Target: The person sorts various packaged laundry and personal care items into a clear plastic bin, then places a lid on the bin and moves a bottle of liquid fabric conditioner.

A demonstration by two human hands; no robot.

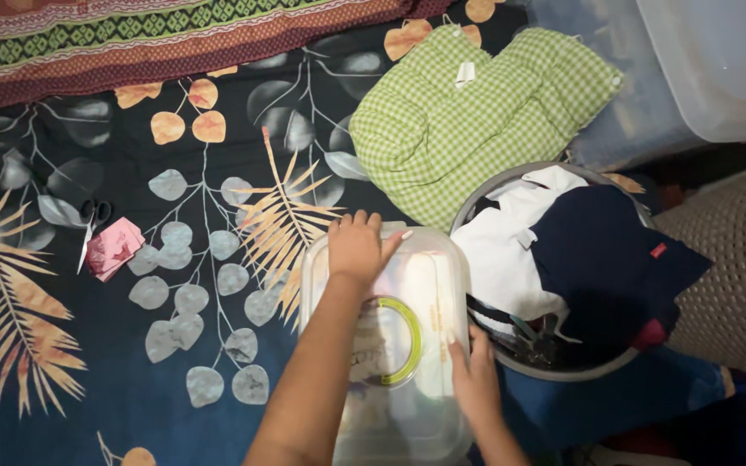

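Both hands rest on a clear rectangular plastic container that sits on a dark blue bedsheet printed with grey and tan leaves. The left hand lies flat on the far edge of the container's translucent lid, fingers together and pressing down, thumb out to the side; the right hand grips the near right edge, fingers curled over the rim. The lid appears seated across the container, so the closing looks largely done, though whether every side has been snapped down cannot be told from here. Through the lid shows a round label with a yellow-green ring (its print is too blurred to matter) over pale contents. Just right of the container, touching it, stands a round grey basket heaped with white and navy clothes, one bearing a small red tag. Behind lies a folded green-and-white checked cloth with a small white label. Well to the left are black-handled scissors beside a pink folded fabric piece.
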